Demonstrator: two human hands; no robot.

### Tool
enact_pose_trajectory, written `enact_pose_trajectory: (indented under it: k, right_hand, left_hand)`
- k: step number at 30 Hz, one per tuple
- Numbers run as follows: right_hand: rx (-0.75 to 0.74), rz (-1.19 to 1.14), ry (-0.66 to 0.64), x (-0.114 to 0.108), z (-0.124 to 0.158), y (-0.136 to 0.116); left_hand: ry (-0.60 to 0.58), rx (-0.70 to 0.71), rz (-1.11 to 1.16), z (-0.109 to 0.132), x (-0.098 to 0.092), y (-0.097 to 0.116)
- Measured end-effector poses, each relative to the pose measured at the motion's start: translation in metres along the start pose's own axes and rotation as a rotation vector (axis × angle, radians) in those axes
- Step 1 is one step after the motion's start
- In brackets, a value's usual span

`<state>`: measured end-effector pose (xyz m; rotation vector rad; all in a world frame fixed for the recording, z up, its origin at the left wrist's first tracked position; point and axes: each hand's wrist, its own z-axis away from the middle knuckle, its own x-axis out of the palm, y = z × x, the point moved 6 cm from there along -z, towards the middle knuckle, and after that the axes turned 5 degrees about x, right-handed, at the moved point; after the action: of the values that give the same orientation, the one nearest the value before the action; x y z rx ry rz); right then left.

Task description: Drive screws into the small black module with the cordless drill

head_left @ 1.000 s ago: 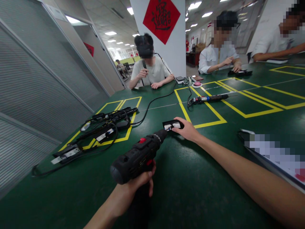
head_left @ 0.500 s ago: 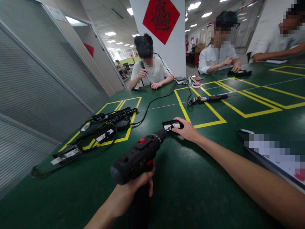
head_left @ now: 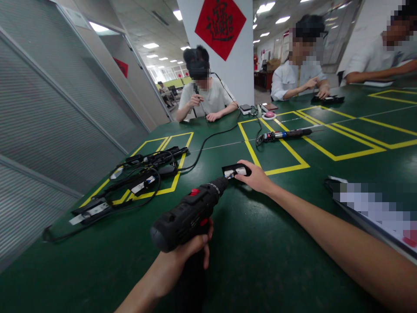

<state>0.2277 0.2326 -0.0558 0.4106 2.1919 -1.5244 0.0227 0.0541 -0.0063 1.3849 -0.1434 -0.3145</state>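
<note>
A black cordless drill with red buttons lies in the grip of my left hand, which is wrapped round its handle below the body. Its chuck points away from me and reaches a small black case with white pieces inside. Whether the bit touches the case is too small to tell. My right hand pinches the right end of that case, thumb on the near side and fingers behind, holding it at the green table. The drill's lower handle is dark and partly hidden by my hand.
Left, tangled black cables and adapters lie across yellow tape outlines. Beyond my right hand is a pen-shaped corded tool. A pink round item sits farther back; a tray with papers lies right. Several people sit across the table.
</note>
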Motion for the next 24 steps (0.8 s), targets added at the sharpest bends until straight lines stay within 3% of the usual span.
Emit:
enact_pose_trajectory:
  k: [24]
  right_hand:
    - [0.005, 0.002, 0.001, -0.0016, 0.0008, -0.0012]
  left_hand:
    - [0.047, -0.016, 0.019, 0.0002, -0.0031, -0.0065]
